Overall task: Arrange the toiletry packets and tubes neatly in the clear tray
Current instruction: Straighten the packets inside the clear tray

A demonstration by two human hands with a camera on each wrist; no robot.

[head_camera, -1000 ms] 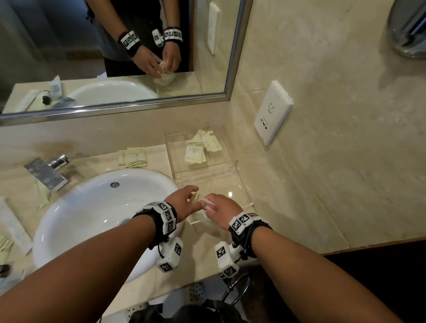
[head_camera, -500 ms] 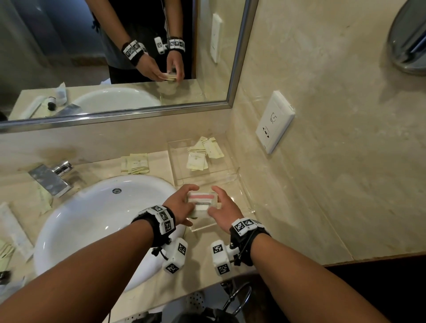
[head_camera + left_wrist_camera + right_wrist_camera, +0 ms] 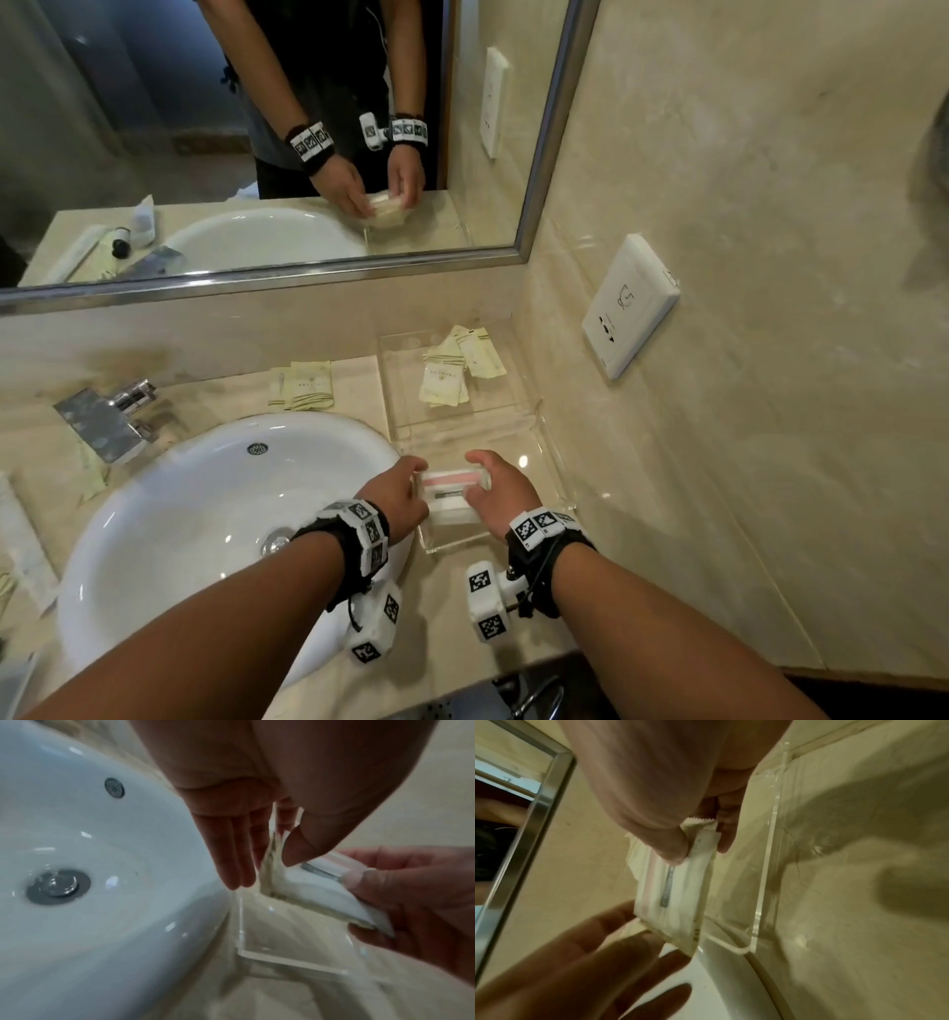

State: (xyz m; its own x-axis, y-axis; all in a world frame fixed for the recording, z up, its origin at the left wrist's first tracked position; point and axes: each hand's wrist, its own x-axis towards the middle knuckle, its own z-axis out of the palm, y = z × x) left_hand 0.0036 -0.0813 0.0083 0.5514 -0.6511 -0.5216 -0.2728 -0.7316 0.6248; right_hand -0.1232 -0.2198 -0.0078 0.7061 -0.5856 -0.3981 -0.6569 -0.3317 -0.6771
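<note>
Bare forearms, no sleeves; each wrist carries a black strap ringed with white blocks printed with black square markers, left wristband [image 3: 359, 534] and right wristband [image 3: 544, 529], each with a small white marker-tagged camera module hanging beneath on a black mount and cable.

Head view looks down from above; both close, somewhat blurred wrist views share the tray [image 3: 557, 465] corner.

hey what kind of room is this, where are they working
Most likely a hotel bathroom vanity: a white sink basin with a chrome faucet set in a marble counter, a wall mirror above it, and small guest toiletry packets lying in a clear tray.
</note>
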